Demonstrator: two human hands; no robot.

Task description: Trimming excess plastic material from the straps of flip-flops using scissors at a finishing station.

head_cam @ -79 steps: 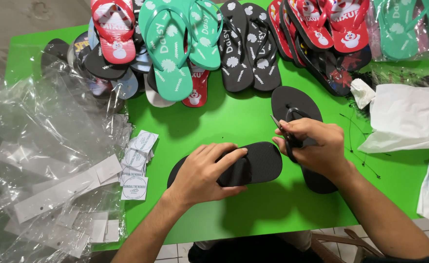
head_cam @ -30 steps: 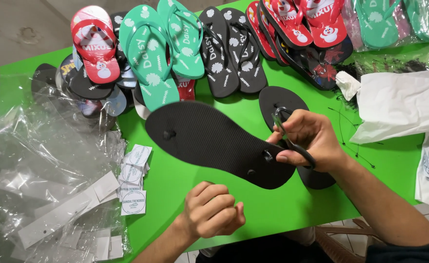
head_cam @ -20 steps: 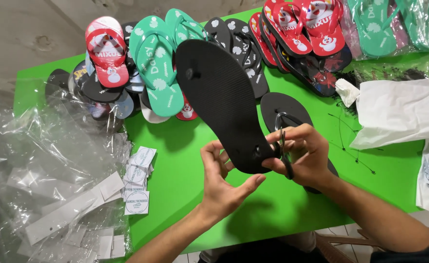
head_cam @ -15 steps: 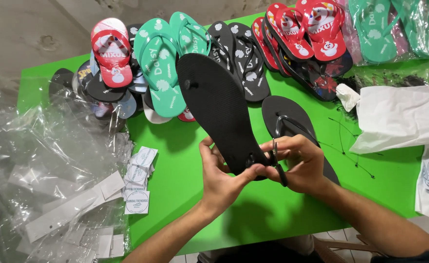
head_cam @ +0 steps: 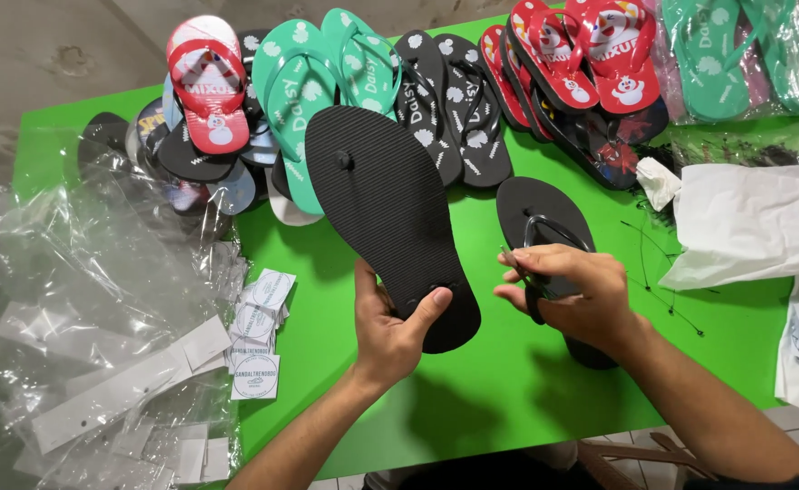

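Nearest the person, the left hand (head_cam: 397, 331) now grips the heel of the black flip-flop (head_cam: 388, 213) alone, sole side up and tilted away over the green table (head_cam: 508, 399). The right hand (head_cam: 570, 292), which half a second ago met it at the heel, has drawn off to the side, fingers pinched narrowly on a thin tool (head_cam: 519, 269) above the second black sandal (head_cam: 544, 227). Beyond lie rows of coloured flip-flops (head_cam: 363, 63).

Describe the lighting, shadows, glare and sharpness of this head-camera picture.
Head view: even, soft light; the left hand and right hand cast blurred dark shadows on the green table; the raised black sandal sole is sharp, its ribbing legible; white glare streaks the clear plastic bags; the white sheet looks nearly washed out; slight wide-angle bending at the edges.
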